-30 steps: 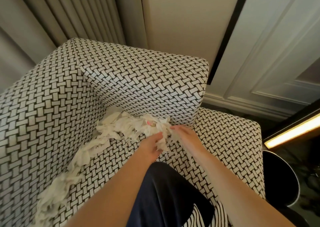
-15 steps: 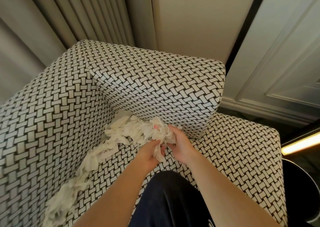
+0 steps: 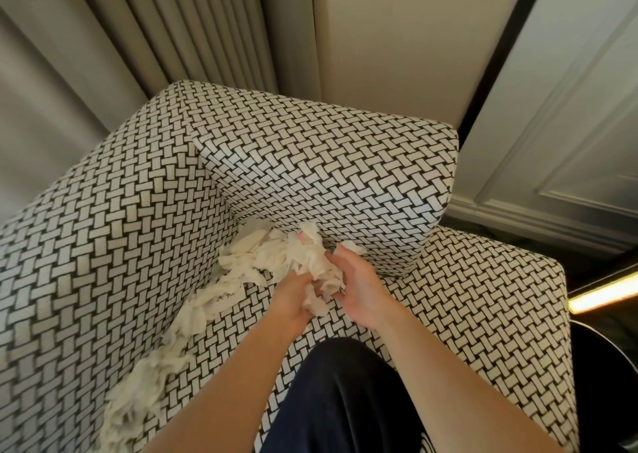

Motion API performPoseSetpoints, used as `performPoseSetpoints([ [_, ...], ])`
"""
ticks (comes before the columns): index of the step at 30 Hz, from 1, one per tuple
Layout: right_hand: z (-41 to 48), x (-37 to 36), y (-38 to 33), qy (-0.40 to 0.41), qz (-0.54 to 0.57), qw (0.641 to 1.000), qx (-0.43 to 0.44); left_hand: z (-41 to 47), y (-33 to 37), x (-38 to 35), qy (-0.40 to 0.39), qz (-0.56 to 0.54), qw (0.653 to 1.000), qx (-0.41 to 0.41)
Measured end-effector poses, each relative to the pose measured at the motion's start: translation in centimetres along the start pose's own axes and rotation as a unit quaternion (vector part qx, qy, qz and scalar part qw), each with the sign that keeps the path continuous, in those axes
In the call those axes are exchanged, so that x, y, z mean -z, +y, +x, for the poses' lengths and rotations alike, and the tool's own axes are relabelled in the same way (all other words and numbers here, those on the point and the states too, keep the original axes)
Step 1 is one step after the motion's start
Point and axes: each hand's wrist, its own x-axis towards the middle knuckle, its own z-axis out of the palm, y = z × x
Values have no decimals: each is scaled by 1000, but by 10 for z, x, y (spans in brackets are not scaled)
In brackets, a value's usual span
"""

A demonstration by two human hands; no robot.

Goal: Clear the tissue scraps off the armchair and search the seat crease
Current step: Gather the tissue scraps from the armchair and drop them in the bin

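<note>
Two hands, the left hand [image 3: 293, 297] and the right hand [image 3: 362, 288], curl their fingers around a bunch of tissue scraps [image 3: 276, 262] in the back corner of the armchair [image 3: 310, 162] seat. More scraps lie along the seat crease [image 3: 238, 223], so I think scooping those comes next.

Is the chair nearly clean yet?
Not yet. Nothing looks finished. The left hand and right hand grip a bunch of tissue scraps near the corner. A long trail lies along the armrest, and searching the crease hasn't started.
</note>
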Motion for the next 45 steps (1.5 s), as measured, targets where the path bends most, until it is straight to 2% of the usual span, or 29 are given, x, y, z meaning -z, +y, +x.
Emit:
performPoseSetpoints([
  [7,-3,-28,-3,-37,-51,998,19,0,15,17,43,7,999,-32],
  [12,-10,-27,-6,-39,-70,996,30,-11,21,15,20,29,999,-40],
  [18,-29,5,-9,6,-124,992,21,-26,2,-10,-7,73,997,-26],
  [24,-56,22,-17,71,-208,975,29,-42,-16,-32,90,131,986,-58],
  [29,-76,31,-23,111,-242,962,58,-56,-18,-37,107,173,974,-102],
  [32,-87,39,-27,128,-280,947,98,-68,-13,-41,98,185,969,-133],
  [37,-110,54,-30,168,-357,908,141,-87,-8,-56,34,289,942,-168],
  [45,-151,91,-30,206,-337,902,174,-102,-25,-96,-52,409,894,-178],
])
